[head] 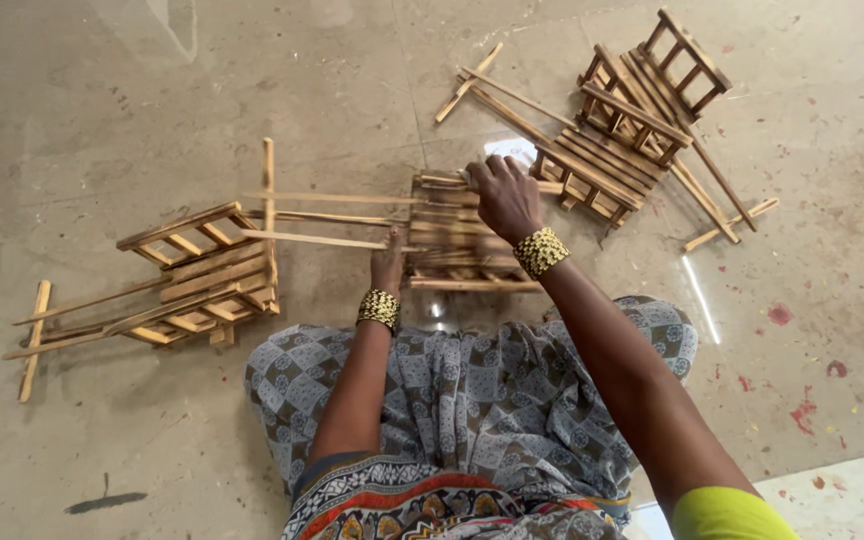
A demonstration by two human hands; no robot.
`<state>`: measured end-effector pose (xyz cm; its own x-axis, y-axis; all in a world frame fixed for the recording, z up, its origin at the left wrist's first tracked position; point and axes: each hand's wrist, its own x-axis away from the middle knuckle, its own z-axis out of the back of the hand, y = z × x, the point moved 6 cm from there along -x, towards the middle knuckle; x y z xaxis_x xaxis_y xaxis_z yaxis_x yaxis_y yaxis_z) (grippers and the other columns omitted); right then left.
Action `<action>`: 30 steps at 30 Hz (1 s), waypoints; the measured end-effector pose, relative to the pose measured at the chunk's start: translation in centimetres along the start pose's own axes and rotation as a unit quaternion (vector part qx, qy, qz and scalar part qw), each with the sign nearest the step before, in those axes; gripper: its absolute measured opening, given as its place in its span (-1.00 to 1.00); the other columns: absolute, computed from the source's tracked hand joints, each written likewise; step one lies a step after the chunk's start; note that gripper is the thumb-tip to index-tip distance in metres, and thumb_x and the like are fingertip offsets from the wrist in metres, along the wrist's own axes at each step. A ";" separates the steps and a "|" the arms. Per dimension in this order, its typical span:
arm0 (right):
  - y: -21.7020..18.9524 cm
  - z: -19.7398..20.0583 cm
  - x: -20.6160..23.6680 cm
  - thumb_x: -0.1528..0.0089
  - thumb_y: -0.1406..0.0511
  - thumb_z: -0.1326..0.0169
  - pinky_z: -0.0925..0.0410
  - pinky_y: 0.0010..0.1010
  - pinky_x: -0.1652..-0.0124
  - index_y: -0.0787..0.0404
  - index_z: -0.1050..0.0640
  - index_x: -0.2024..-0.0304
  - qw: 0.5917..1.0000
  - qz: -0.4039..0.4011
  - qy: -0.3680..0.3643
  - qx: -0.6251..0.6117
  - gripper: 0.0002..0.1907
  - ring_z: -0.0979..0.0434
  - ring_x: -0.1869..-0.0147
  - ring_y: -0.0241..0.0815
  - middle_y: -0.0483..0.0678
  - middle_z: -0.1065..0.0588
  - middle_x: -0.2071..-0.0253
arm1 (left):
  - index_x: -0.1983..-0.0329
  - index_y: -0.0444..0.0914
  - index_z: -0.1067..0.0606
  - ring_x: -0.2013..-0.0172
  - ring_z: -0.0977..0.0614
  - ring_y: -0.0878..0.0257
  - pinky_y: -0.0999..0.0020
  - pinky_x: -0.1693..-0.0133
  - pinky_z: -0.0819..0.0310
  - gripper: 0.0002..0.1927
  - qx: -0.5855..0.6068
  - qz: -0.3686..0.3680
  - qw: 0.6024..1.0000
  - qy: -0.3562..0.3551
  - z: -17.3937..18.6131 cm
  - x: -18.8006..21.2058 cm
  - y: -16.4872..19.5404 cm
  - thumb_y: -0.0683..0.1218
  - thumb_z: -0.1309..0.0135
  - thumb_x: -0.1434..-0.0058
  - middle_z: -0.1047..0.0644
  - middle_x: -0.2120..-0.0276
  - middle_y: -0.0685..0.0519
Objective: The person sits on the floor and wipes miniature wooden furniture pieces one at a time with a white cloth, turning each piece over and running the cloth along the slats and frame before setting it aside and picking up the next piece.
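Now the right hand (505,196) fingers grip the wooden frame (457,235); left hand (387,262) pinches a stick (322,240), so press steady

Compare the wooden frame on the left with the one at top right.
The left frame lies apart from both hands; the top-right frame lies nearer the right hand. The left frame's long sticks point left; the top-right frame's run diagonally. Both are slatted light wood on the floor.

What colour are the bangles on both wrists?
Gold, on the left wrist and the right wrist; seen in the head view.
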<state>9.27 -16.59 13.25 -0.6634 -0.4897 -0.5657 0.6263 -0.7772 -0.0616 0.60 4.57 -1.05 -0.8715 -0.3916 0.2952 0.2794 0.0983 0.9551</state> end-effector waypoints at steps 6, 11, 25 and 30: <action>-0.5 -2.2 -0.5 -0.12 0.46 -0.09 -0.30 -0.31 0.51 0.08 -0.51 0.04 0.998 0.001 0.012 0.056 -0.64 -0.45 0.01 -0.02 0.00 -0.45 0.12 | -0.01 -0.56 -0.34 0.32 -0.40 0.04 0.14 0.30 -0.33 -0.19 -0.125 -0.134 0.983 -0.018 -1.0 2.3 1.8 0.35 -0.09 -0.31 -0.38 0.27 -0.19; -0.3 -2.8 -1.5 -0.12 0.49 -0.09 -0.38 -0.23 0.44 0.07 -0.53 0.07 0.999 -0.036 -0.010 0.023 -0.65 -0.42 -0.04 0.02 -0.01 -0.43 0.13 | -0.12 -0.40 -0.47 0.03 -0.55 -0.14 -0.03 -0.02 -0.46 -0.41 -0.283 -0.471 0.833 -0.070 -5.0 7.9 4.8 0.15 -0.15 -0.24 -0.55 0.05 -0.29; -0.2 -1.6 2.0 -0.25 0.43 -0.16 -0.44 -0.21 0.14 0.08 -0.60 0.08 0.983 -0.075 0.060 -0.158 -0.79 -0.49 0.10 -0.04 0.03 -0.51 0.14 | -0.17 -0.29 -0.48 0.06 -0.64 -0.01 0.17 0.00 -0.57 -0.68 -0.302 -0.295 0.896 -0.137 -6.5 5.1 1.7 -0.23 -0.02 -0.35 -0.52 -0.01 -0.20; -2.2 -1.8 7.8 -0.28 0.33 -0.17 -0.45 -0.33 0.27 0.02 -0.61 0.11 0.976 -0.091 -0.001 -0.199 -0.86 -0.46 0.12 -0.05 0.04 -0.50 0.14 | -0.09 -0.27 -0.54 0.07 -0.64 -0.02 0.16 0.02 -0.60 -0.67 -0.350 -0.358 0.860 -0.101 -7.1 4.8 2.1 -0.22 -0.11 -0.23 -0.55 0.01 -0.16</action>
<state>3.48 -18.03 7.52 -0.7785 -0.3592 -0.5147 0.6079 -0.6357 -0.4758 -0.12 -3.62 2.21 -0.9535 0.0515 -0.2969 -0.2456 -0.7038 0.6666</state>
